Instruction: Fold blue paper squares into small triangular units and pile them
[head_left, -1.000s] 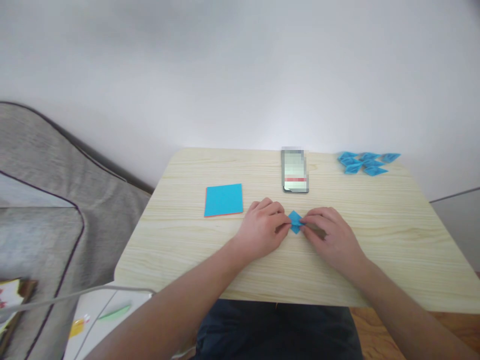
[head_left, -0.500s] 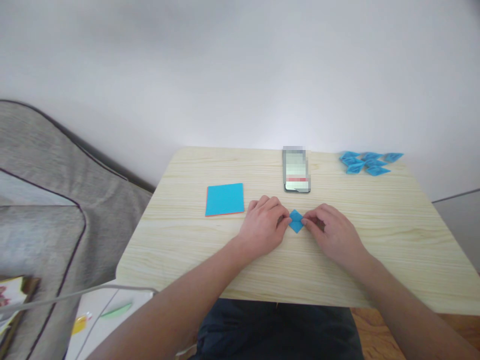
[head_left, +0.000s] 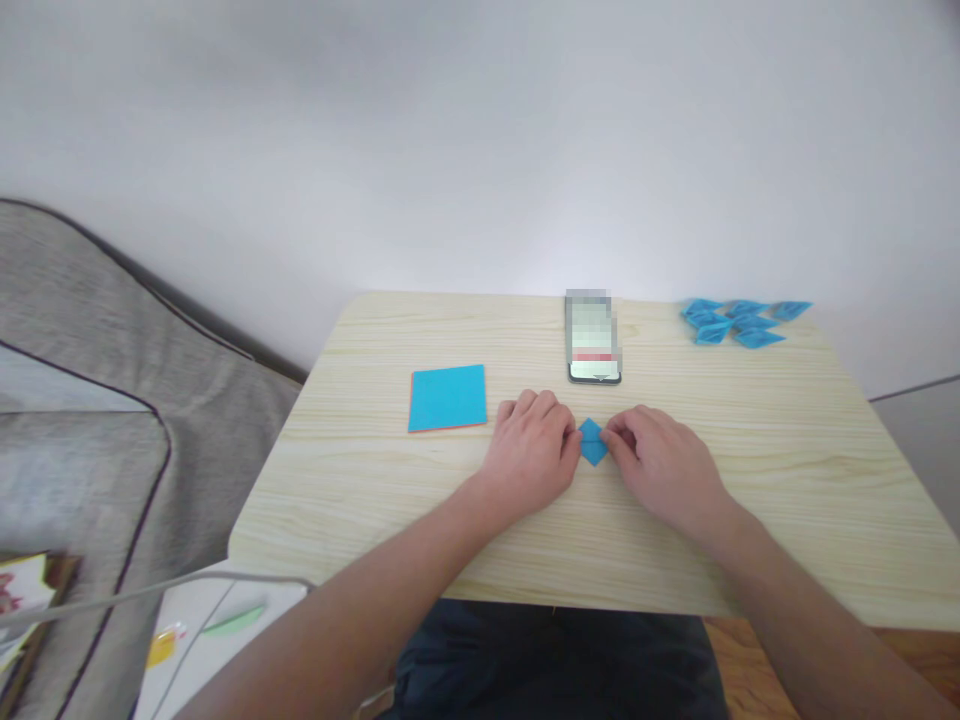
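Observation:
Between my hands, a small diamond of folded blue origami paper [head_left: 592,443] lies low over the table, a crease running across its middle. My left hand [head_left: 531,442] pinches its left corner between thumb and fingers. At the opposite corner, my right hand [head_left: 664,455] grips the paper the same way. Both corners are hidden under the fingertips. To the left lies a stack of square paper [head_left: 448,398], blue on top with a reddish edge showing. Several folded blue paper pieces [head_left: 731,323] are grouped at the table's back right.
A phone [head_left: 593,338] with a blurred screen lies beyond my hands. The pale wooden table [head_left: 337,480] meets a white wall [head_left: 480,150]. A grey sofa [head_left: 195,420] stands at left, and a cable [head_left: 150,590] crosses the lower left.
The thumbs and fingers have drawn closer together on the paper's side corners, and its crease shows as a darker line. The rest of the table's things stay put.

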